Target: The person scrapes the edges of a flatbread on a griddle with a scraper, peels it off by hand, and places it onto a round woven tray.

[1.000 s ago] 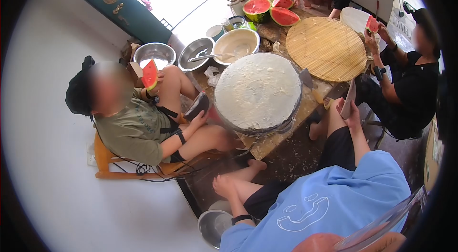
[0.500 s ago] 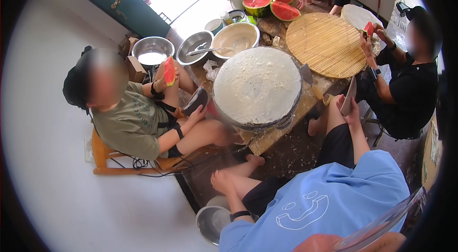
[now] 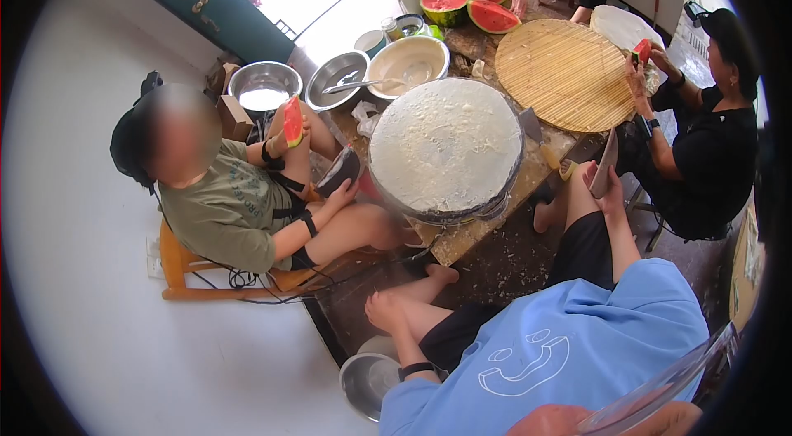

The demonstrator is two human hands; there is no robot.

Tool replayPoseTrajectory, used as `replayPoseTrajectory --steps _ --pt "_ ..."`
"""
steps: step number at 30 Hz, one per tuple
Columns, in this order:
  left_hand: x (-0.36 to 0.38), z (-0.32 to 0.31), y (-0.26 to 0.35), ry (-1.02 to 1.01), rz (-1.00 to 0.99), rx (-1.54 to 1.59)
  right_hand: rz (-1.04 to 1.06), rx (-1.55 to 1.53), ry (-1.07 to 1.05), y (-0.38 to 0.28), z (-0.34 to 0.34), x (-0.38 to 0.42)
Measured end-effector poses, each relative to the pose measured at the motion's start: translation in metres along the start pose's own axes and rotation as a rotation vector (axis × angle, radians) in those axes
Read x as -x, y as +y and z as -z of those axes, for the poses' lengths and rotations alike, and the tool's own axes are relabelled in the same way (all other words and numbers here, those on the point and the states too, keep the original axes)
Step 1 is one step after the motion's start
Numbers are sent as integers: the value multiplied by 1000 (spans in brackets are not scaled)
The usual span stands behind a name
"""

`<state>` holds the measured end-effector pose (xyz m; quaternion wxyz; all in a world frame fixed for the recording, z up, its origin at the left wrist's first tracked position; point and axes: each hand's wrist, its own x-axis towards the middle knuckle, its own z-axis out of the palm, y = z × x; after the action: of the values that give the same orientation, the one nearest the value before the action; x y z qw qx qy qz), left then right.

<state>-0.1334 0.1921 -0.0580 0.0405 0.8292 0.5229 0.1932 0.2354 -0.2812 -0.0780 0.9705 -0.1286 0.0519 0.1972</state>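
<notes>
My left hand lies over my bent left knee, its fingers stretched out and nothing in it. On the other side, my right hand rests by my right knee, closed around a flat, pale, blade-like tool with its pointed end upward. What kind of tool it is I cannot make out. Close to that hand, a yellow object sits at the corner of the wooden table. Ahead of me is a large round griddle, coated white with crumbly flecks.
A round slatted mat, cut watermelon and metal bowls surround the griddle. People sit left and right holding watermelon slices; others are behind the table. A metal basin stands by my left leg. Cables run near the wooden chair.
My hands stay in place. The standing person's arms at the back have shifted slightly near the watermelon. The person on the right has turned their head a little.
</notes>
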Motion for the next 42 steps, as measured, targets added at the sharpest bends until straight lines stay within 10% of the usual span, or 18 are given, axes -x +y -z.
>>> replayPoseTrajectory --steps 26,35,42 --pt "-10 -13 -20 -13 -39 276 -1 -10 27 1 1 0" --pt "-32 -19 -37 -755 755 1497 6 25 15 1 -5 3" --pt "3 -99 -80 -916 1048 1504 29 54 5 0 -4 6"
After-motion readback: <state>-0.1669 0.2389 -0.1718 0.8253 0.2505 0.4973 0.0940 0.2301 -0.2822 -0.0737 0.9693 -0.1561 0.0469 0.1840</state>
